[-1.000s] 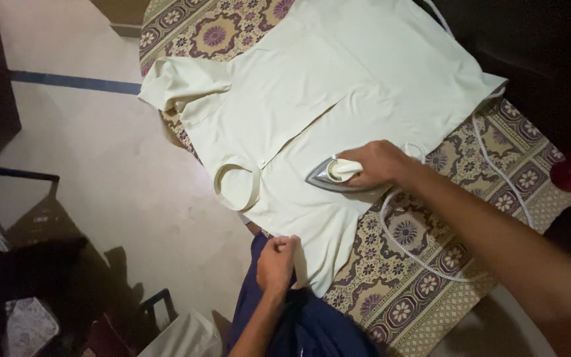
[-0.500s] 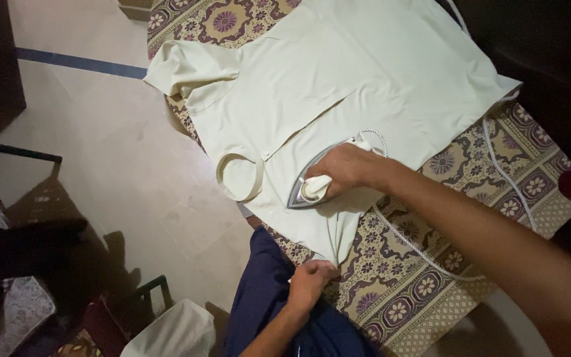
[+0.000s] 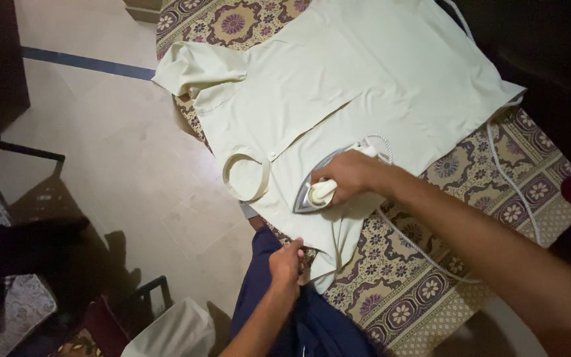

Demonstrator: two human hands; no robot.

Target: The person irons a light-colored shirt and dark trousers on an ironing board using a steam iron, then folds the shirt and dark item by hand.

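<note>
Shirt [image 3: 338,86], pale cream, lies spread over the patterned cloth [image 3: 431,277]. Right hand [image 3: 348,177] is wrapped around the iron [image 3: 315,192], pressed on its near sleeve, while left hand [image 3: 285,261] pinches that sleeve's edge.

No packages, no labels, no signs, no screens anywhere in view
</note>
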